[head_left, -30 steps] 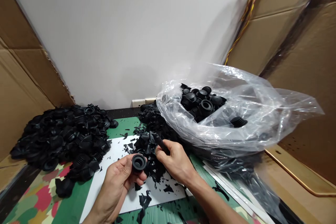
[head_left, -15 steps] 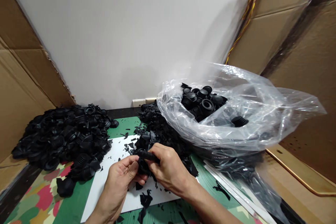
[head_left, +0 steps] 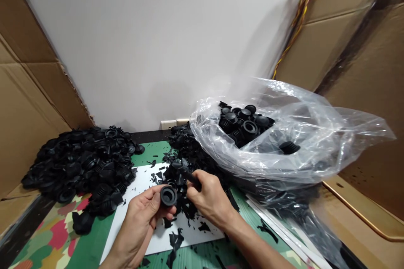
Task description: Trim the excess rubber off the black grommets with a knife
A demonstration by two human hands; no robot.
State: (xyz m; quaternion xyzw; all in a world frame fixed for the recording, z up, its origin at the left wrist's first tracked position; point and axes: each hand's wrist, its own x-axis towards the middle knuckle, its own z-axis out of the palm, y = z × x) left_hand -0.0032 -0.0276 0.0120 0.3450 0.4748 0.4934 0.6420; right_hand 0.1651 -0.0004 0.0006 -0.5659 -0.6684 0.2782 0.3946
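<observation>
My left hand (head_left: pixel 147 210) pinches a round black rubber part (head_left: pixel 168 196) between thumb and fingers, its hollow ringed end turned up toward me. Just right of it, my right hand (head_left: pixel 210 195) is closed around a dark slim tool (head_left: pixel 193 178), whose tip points up and left over black scraps; its exact kind is unclear. The tool and the rubber part are apart. Beneath both hands lies a white sheet (head_left: pixel 124 229) strewn with torn black scraps (head_left: pixel 175 239).
A large heap of black rubber parts (head_left: pixel 91 159) stands at left. On the right, a clear plastic bag (head_left: pixel 303 164) holds ribbed black parts (head_left: pixel 249 128). A pile of scraps (head_left: pixel 202 153) lies between. Cardboard walls (head_left: pixel 28 92) flank the green table (head_left: pixel 91 243).
My right hand has drawn the tool away from the rubber part, up and to the right. The part in my left hand now shows its open end.
</observation>
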